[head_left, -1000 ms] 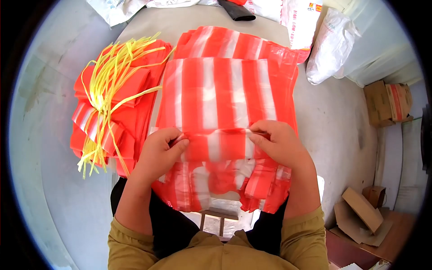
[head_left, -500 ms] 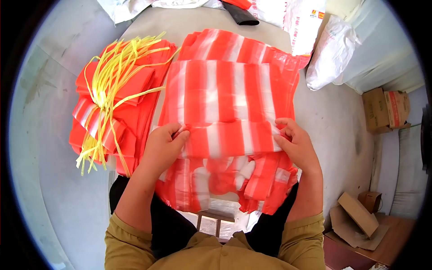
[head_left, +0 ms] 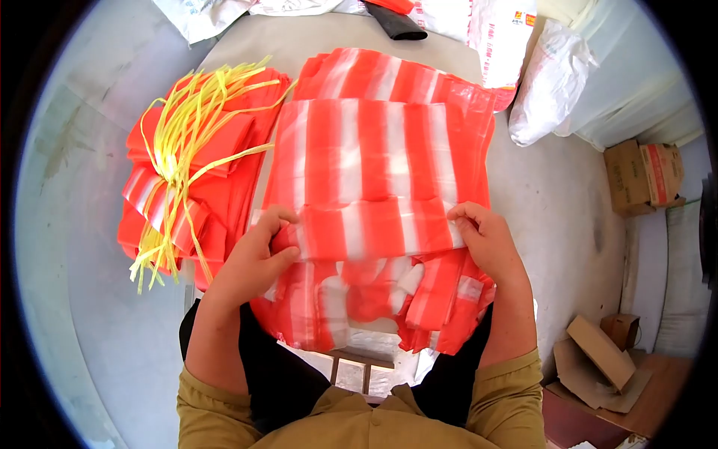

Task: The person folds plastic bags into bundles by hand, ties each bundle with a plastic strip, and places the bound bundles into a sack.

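Observation:
Red and white striped plastic bags (head_left: 374,150) lie in a stack in front of me, the top one with its lower part folded into a band. At the left end of that band is my left hand (head_left: 263,251), thumb and forefinger apart at the edge. My right hand (head_left: 482,236) pinches the band's right end. Crumpled striped bag ends hang below it over the near edge. To the left lies a pile of folded red bags (head_left: 243,172) with a bunch of yellow strips (head_left: 173,157) across it.
White printed sacks (head_left: 505,45) and a black tube-like item (head_left: 396,22) lie at the far edge of the table (head_left: 247,41). A white bundle (head_left: 550,86) is at the back right. Cardboard boxes (head_left: 632,176) and an opened carton (head_left: 598,359) stand farther right.
My right hand has moved right along the folded band, which now shows flatter and wider. My left hand has shifted slightly left and its fingers have opened.

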